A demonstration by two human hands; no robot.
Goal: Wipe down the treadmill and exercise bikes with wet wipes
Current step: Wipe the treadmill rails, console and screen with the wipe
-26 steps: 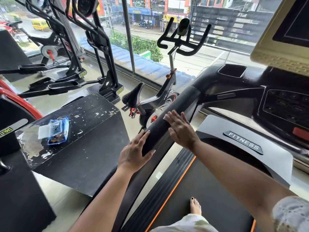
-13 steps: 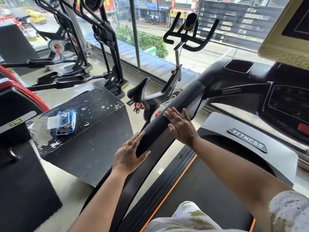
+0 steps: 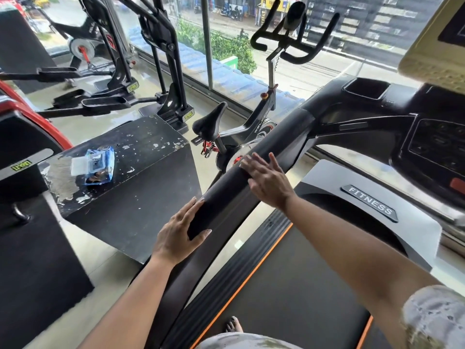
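A single head-worn wide-angle view looks forward and down, close above a black padded treadmill handrail (image 3: 254,172) at centre, the dark treadmill belt (image 3: 289,298) near right and a glass window wall (image 3: 327,69) far.

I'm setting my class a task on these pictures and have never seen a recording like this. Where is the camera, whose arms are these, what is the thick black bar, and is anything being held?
There is no robot here. The camera sits on a person's head and looks forward and down, so the two arms reaching in from the bottom are that person's own. They stand on a treadmill belt, and the thick black bar is its side handrail. The left hand lies against the rail lower down, and the right hand rests flat on it higher up. Both have straight fingers, and no wipe shows in either. The blue pack of wet wipes lies on a scuffed black box to the left. Beyond the rail an exercise bike stands by the window.
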